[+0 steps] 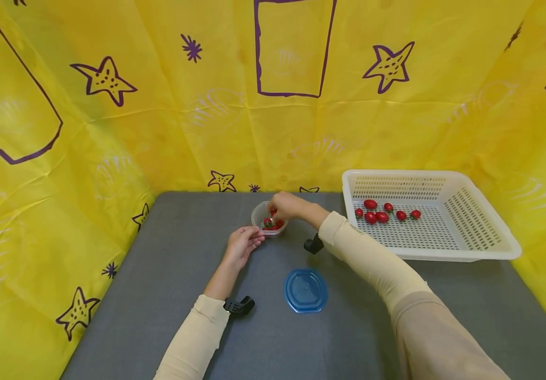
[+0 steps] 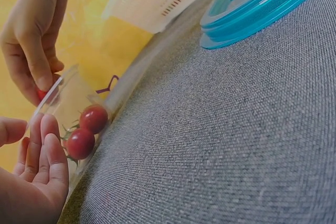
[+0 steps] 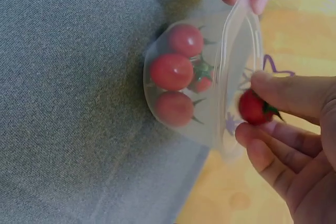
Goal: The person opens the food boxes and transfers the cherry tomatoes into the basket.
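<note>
- Right hand (image 1: 289, 206) pinches one cherry tomato (image 3: 254, 106) at the mouth of the clear tub (image 3: 207, 132), partly covering it in head view
- Left hand (image 1: 240, 245) grips the rim, thumb opposite fingers
- Tub contents (image 3: 171, 72): several tomatoes, exact count uncertain
- Blue lid (image 1: 306, 291) nearer the person; white basket (image 1: 443, 255) right, holding basket tomatoes (image 1: 370, 217)
- Grey tabletop (image 1: 159, 316), yellow patterned cloth (image 1: 159, 132) behind

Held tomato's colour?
Red with a green leafy top; the tomato shows best in the right wrist view.

Loc: curtained-off workspace, rm type unclear | yellow starfish-print drapes (image 1: 159, 132), 3 sides | grey tbl (image 1: 168, 264)
</note>
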A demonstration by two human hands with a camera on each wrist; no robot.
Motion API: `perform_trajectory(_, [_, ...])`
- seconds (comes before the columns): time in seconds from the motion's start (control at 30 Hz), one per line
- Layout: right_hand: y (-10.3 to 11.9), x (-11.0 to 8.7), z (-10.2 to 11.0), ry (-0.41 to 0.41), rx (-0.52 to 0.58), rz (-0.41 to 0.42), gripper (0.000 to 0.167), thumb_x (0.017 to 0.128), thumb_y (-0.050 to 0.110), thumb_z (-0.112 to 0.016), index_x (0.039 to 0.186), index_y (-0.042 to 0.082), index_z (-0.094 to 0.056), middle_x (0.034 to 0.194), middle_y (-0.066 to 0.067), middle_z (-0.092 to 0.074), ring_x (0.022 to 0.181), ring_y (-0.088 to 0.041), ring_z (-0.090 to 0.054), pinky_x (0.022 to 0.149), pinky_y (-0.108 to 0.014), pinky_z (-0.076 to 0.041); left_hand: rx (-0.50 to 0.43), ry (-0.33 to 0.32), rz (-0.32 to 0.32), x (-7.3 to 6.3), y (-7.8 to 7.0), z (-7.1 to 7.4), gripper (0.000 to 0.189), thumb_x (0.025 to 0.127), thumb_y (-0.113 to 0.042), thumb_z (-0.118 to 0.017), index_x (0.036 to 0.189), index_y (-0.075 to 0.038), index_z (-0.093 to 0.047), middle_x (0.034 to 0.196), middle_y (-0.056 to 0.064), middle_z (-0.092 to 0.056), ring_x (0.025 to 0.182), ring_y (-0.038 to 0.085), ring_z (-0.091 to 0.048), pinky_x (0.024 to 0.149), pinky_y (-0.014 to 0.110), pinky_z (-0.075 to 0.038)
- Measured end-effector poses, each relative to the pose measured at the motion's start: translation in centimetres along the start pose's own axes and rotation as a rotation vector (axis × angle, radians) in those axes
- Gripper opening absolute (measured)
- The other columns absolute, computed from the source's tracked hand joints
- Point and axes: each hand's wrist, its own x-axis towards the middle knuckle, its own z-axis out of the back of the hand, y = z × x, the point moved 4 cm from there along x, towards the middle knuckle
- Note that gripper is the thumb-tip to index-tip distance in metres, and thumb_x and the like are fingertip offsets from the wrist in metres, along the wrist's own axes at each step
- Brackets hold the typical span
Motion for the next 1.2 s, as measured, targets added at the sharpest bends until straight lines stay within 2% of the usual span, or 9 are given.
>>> perform_trajectory(0.1, [-0.2, -0.2, 0.1, -0.017, 0.010, -0.007, 0.020, 0.087, 0.002, -0.063, 0.104, -0.001, -0.073, 0.103, -0.014, -0.073, 0.093, -0.025, -0.066, 0.083, -0.035, -0.056, 0.009, -0.001, 0.001, -0.1, 0.0, 0.0, 0.007, 0.096, -0.009, -0.057, 0.096, -0.002, -0.059, 0.072, -0.003, -0.068, 0.066, 0.007, -0.066, 0.064, 0.019, -0.054])
perform_trajectory(0.23, [-0.2, -0.3, -0.1, -0.020, -0.029, -0.002, 0.023, 0.086, 0.000, -0.059, 0.104, -0.001, -0.073, 0.105, -0.014, -0.073, 0.096, -0.027, -0.067, 0.088, -0.036, -0.054, 0.010, -0.001, 0.008, -0.2, 0.0, 0.0, 0.008, 0.096, -0.010, -0.057, 0.097, -0.002, -0.058, 0.072, -0.004, -0.068, 0.067, 0.007, -0.066, 0.066, 0.019, -0.054])
perform_trajectory(0.4, [-0.2, -0.1, -0.8, 0.008, -0.071, -0.027, 0.022, 0.086, 0.003, -0.061, 0.105, 0.001, -0.073, 0.104, -0.011, -0.072, 0.095, -0.026, -0.064, 0.089, -0.036, -0.052, 0.008, -0.001, 0.017, -0.1, 0.1, 0.0, 0.008, 0.096, -0.010, -0.057, 0.097, -0.002, -0.058, 0.072, -0.003, -0.068, 0.066, 0.007, -0.066, 0.066, 0.019, -0.054])
perform_trajectory(0.6, [0.2, 0.3, -1.5, 0.051, -0.098, -0.067, 0.023, 0.085, 0.001, -0.063, 0.106, 0.003, -0.072, 0.099, -0.010, -0.072, 0.085, -0.023, -0.059, 0.081, -0.034, -0.052, 0.011, 0.000, 0.011, -0.1, 0.0, 0.0, 0.008, 0.096, -0.010, -0.056, 0.097, -0.002, -0.058, 0.072, -0.004, -0.068, 0.067, 0.007, -0.066, 0.067, 0.019, -0.054])
perform_trajectory(0.8, [0.4, 0.7, -2.6, 0.060, -0.141, -0.051, 0.024, 0.085, 0.001, -0.066, 0.108, 0.003, -0.072, 0.104, -0.011, -0.071, 0.094, -0.025, -0.060, 0.093, -0.037, -0.051, 0.010, 0.001, 0.020, 0.0, 0.1, 0.0, 0.008, 0.096, -0.011, -0.057, 0.097, -0.002, -0.058, 0.073, -0.003, -0.068, 0.067, 0.008, -0.066, 0.065, 0.020, -0.054])
perform_trajectory(0.9, [0.4, 0.7, -2.8, 0.052, -0.151, -0.036, 0.022, 0.085, 0.004, -0.067, 0.106, 0.004, -0.073, 0.102, -0.010, -0.071, 0.093, -0.025, -0.060, 0.092, -0.037, -0.051, 0.002, 0.000, 0.032, 0.1, 0.3, 0.0, 0.007, 0.096, -0.010, -0.057, 0.097, -0.003, -0.058, 0.072, -0.003, -0.068, 0.066, 0.008, -0.066, 0.064, 0.019, -0.054])
perform_trajectory(1.1, [0.6, 0.3, -1.6, -0.008, -0.131, -0.028, 0.024, 0.088, 0.007, -0.065, 0.110, 0.004, -0.072, 0.106, -0.011, -0.071, 0.097, -0.026, -0.062, 0.090, -0.036, -0.051, -0.005, -0.004, 0.024, 0.1, 0.3, 0.0, 0.006, 0.096, -0.009, -0.056, 0.095, -0.003, -0.058, 0.071, -0.003, -0.068, 0.064, 0.007, -0.066, 0.063, 0.018, -0.053])
perform_trajectory(1.2, [0.6, 0.1, -0.5, -0.042, -0.092, -0.009, 0.021, 0.087, 0.006, -0.066, 0.106, 0.002, -0.072, 0.102, -0.012, -0.071, 0.090, -0.024, -0.062, 0.082, -0.033, -0.052, -0.001, -0.004, 0.014, 0.0, 0.1, 0.0, 0.006, 0.096, -0.009, -0.056, 0.096, -0.003, -0.058, 0.071, -0.003, -0.068, 0.065, 0.007, -0.066, 0.063, 0.018, -0.053])
